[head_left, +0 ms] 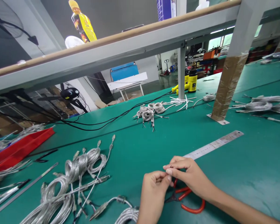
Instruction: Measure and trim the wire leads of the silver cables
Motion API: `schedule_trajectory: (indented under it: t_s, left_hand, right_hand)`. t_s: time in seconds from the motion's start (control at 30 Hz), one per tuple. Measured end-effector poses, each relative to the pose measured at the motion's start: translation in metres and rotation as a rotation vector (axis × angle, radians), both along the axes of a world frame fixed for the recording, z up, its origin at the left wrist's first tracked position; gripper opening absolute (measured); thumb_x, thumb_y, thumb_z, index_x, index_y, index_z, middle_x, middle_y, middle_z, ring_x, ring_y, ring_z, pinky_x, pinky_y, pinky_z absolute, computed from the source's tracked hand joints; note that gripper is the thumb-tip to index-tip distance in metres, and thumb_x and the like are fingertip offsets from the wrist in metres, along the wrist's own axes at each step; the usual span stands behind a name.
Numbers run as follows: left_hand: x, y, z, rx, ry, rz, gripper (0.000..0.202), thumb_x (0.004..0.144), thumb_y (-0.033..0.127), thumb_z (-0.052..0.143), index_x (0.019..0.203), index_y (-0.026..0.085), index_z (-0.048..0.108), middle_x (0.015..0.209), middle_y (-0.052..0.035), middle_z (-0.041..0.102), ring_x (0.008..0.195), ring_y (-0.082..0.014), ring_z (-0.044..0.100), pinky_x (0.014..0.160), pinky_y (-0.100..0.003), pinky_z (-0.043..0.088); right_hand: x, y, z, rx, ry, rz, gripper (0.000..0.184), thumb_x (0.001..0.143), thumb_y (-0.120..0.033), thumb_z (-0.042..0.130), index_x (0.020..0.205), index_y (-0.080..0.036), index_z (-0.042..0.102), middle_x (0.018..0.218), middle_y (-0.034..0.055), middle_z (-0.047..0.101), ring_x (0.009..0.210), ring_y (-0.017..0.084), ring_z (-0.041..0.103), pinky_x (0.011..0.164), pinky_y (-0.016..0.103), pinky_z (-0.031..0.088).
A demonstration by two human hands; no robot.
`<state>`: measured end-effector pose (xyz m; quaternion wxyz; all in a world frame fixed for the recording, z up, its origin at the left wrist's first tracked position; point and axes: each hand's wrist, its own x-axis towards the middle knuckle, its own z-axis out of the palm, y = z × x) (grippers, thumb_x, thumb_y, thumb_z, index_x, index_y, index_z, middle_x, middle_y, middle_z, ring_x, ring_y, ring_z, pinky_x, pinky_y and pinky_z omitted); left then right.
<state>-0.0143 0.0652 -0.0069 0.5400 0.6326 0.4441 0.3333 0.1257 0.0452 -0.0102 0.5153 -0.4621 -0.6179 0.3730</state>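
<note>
My left hand (154, 194) and my right hand (191, 174) meet fingertip to fingertip just above the green table. Both are closed in a pinch. A tiny dark bit shows between the fingertips, too small to name. Beneath my hands lies a pair of red-handled scissors (193, 211), partly covered by them. A steel ruler (214, 145) reaches away behind my right hand. Left of my left hand sits a coiled clear-jacketed cable (128, 215), cut off by the frame's bottom edge.
Several coiled USB cables (76, 168) cover the table's left side, near a red tray (23, 149). Smaller coils (148, 112) and white tubes (180, 101) lie farther back. Yellow heat guns (191, 83) stand behind. A taped post (228, 87) rises on the right, with a shelf overhead.
</note>
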Motion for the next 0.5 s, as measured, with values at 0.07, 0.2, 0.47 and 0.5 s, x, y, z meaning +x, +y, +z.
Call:
schedule_trajectory:
  t_s: [0.07,0.2,0.47,0.5]
  left_hand:
    - [0.0,-0.008,0.0,0.253,0.145,-0.027,0.027,0.08,0.023,0.048,0.061,0.013,0.064,0.055,-0.0041,0.06,0.051,-0.0145,0.05,0.05,-0.023,0.033]
    - [-0.001,-0.019,0.002,0.606,0.284,-0.116,0.024,0.083,0.015,0.041,0.08,0.016,0.065,0.074,-0.0073,0.064,0.067,-0.0188,0.056,0.061,-0.026,0.037]
    - [-0.012,-0.024,0.015,0.265,-0.132,0.213,0.016,0.078,0.027,0.056,0.074,0.016,0.067,0.086,-0.004,0.055,0.055,-0.01,0.048,0.046,-0.02,0.036]
    - [-0.014,-0.025,0.015,0.249,-0.163,0.238,0.016,0.076,0.028,0.058,0.074,0.016,0.068,0.09,-0.0048,0.054,0.058,-0.0109,0.05,0.048,-0.02,0.038]
  right_hand:
    - [0.0,0.0,0.001,-0.052,0.034,-0.021,0.028,0.077,-0.032,0.06,0.055,-0.016,0.067,0.063,0.0013,0.059,0.063,0.013,0.053,0.061,0.024,0.037]
    - [-0.002,0.003,-0.003,-0.255,0.208,-0.056,0.036,0.075,-0.042,0.058,0.056,-0.013,0.067,0.047,-0.0025,0.047,0.046,0.009,0.041,0.047,0.022,0.031]
    - [-0.021,-0.008,0.003,-0.294,0.407,0.098,0.036,0.077,-0.044,0.054,0.1,-0.017,0.062,0.066,-0.0009,0.053,0.051,0.009,0.043,0.051,0.021,0.037]
    - [-0.024,-0.011,0.003,-0.292,0.411,0.167,0.035,0.075,-0.04,0.058,0.1,-0.017,0.062,0.067,-0.0008,0.054,0.053,0.009,0.044,0.052,0.022,0.037]
